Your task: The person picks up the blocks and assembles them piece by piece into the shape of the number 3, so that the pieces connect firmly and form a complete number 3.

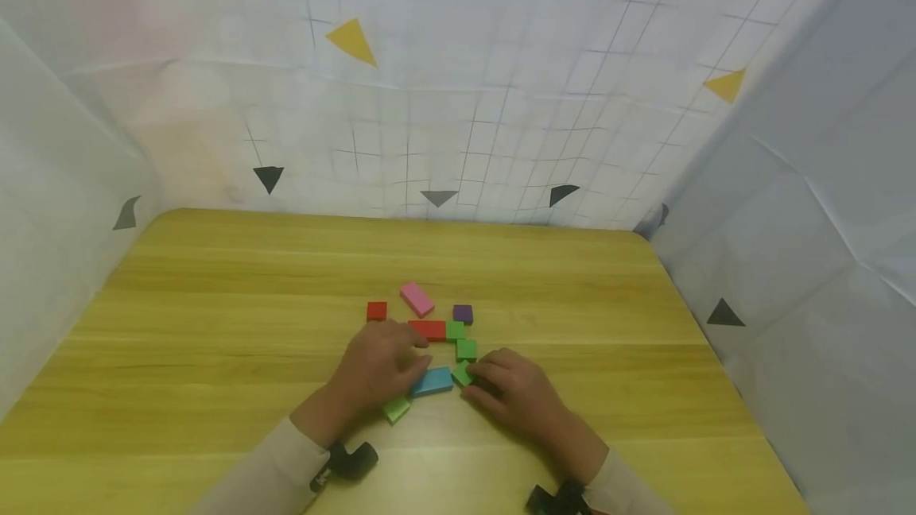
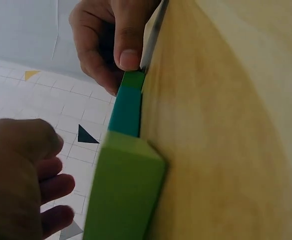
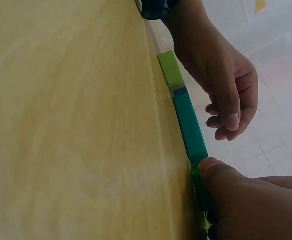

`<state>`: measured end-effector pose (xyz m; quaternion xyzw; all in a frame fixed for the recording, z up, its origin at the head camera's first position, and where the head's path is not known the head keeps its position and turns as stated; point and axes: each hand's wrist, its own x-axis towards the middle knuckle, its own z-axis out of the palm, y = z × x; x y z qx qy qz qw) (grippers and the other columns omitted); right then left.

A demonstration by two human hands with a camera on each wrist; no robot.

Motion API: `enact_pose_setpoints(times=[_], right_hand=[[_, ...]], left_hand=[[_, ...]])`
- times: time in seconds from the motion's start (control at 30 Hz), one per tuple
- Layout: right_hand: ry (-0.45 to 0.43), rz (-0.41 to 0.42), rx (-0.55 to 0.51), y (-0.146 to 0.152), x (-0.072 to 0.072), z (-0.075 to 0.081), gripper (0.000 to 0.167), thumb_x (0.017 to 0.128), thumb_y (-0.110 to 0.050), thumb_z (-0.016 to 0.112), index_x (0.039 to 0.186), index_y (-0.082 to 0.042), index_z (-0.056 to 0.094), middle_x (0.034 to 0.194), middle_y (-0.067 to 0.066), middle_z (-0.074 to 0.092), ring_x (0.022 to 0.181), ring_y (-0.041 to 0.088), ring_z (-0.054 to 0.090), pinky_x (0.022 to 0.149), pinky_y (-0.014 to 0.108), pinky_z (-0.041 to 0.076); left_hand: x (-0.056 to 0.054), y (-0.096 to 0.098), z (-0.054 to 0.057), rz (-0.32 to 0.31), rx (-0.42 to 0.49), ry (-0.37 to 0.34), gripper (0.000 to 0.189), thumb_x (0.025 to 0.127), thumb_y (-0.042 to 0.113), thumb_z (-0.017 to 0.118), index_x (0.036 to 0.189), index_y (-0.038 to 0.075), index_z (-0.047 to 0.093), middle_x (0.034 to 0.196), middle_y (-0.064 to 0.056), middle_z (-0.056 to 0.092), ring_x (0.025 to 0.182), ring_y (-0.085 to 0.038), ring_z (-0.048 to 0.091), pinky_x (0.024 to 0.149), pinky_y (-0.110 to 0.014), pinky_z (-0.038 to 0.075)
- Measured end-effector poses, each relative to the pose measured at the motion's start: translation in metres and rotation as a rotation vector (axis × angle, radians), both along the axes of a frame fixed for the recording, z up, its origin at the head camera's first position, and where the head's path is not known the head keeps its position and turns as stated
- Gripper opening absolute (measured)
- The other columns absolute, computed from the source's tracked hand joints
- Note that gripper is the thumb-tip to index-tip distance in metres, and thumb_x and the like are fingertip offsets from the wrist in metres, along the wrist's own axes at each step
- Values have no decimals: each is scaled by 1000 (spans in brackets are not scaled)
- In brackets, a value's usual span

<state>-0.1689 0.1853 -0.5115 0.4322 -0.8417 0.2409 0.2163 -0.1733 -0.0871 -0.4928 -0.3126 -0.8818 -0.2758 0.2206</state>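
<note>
Woodgrain table, right hand pinching a green block, probably to align it; left hand loosely curled, holding nothing lol.

"How does the tabletop look?"
"Wood-grained and smooth, with a soft sheen towards six o'clock."
"And the blue block?"
"Smooth, mostly matt."
"The sheet at twelve o'clock?"
"Creased, cloth or paper; the sleeve at seven o'clock, matt cloth."
</note>
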Motion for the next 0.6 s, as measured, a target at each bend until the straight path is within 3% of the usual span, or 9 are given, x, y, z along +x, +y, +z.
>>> enact_pose_setpoints(times=[0.27,0.6], right_hand=[[4,8,-10,-1,0,1,31,79,-30,85,103,-13,76,97,-5,69,89,7,63,77,21,54],[20,26,-24,-1,0,2,32,77,-28,86,102,-11,76,96,-3,70,88,9,64,77,22,54]], left_hand=[[2,3,-1,-155,-79,-52,11,88,24,72,94,16,75,92,7,70,87,-8,64,77,-25,55],[7,8,4,-187,-123,-111,17,89,32,72,96,16,73,90,10,69,80,-6,58,74,-25,51]])
